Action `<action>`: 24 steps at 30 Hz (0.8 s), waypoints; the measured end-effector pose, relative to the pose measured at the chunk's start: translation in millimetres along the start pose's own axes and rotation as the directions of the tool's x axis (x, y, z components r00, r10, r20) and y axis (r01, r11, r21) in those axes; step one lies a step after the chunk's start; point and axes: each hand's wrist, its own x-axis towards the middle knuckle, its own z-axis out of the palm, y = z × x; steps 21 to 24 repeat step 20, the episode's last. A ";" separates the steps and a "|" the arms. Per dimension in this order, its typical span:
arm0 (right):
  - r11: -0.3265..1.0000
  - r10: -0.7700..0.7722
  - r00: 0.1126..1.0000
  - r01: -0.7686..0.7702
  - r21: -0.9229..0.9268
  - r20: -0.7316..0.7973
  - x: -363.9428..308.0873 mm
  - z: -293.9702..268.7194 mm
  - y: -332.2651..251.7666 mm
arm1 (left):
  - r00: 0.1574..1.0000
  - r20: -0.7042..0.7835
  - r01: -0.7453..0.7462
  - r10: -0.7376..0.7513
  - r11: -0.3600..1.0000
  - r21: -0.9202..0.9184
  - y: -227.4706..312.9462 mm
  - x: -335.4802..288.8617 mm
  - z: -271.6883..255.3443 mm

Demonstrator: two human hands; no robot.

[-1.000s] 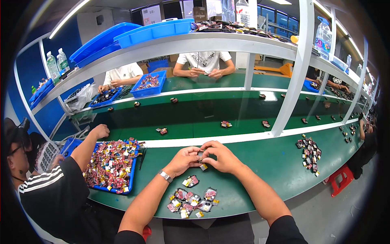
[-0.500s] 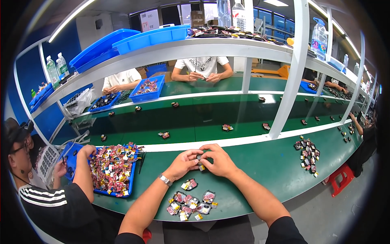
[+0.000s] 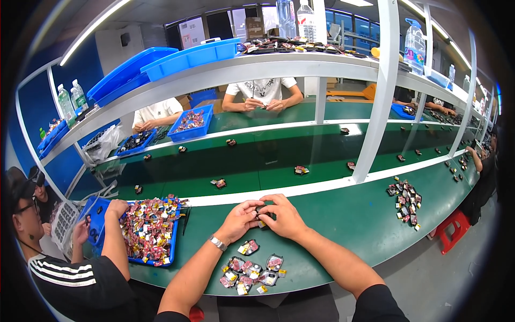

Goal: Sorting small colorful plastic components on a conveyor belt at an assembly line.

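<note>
Both my hands meet over the green work surface (image 3: 343,236), fingertips together. Between them sits a small black electronic part (image 3: 262,224) with a yellow-and-white piece at its lower side. My left hand (image 3: 238,221) pinches it from the left, a metal-banded watch on that wrist. My right hand (image 3: 285,218) grips it from the right, thumb and forefinger curled over the top. Fingers hide most of the part. Just below lies a single similar part (image 3: 248,247), black-rimmed with pink and white pieces. Nearer to me is a loose cluster of such parts (image 3: 248,269).
At left, a blue tray (image 3: 175,236) is heaped with pink, yellow and white pieces; black tweezers (image 3: 186,221) lie beside it. A co-worker's arm (image 3: 113,236) reaches over it. Another cluster of parts (image 3: 406,203) lies right. A white post (image 3: 382,91) stands ahead, before the belt (image 3: 268,155).
The view has shifted slightly. My fingers have turned a little around the black part, which both hands still hold. Parts on the belt have moved slightly relative to the frame.
</note>
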 end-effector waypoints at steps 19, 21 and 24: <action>0.994 0.068 0.997 -0.064 0.093 -0.036 -3.3 10.6 7.4 | 0.999 -0.031 -0.023 0.024 1.000 0.019 -0.2 -0.9 4.9; 0.992 0.066 0.998 -0.064 0.112 -0.017 -3.5 8.6 5.0 | 0.999 -0.031 -0.022 0.023 1.000 0.017 -1.2 -1.4 5.7; 0.992 0.066 0.998 -0.064 0.112 -0.017 -3.5 8.6 5.0 | 0.999 -0.031 -0.022 0.023 1.000 0.017 -1.2 -1.4 5.7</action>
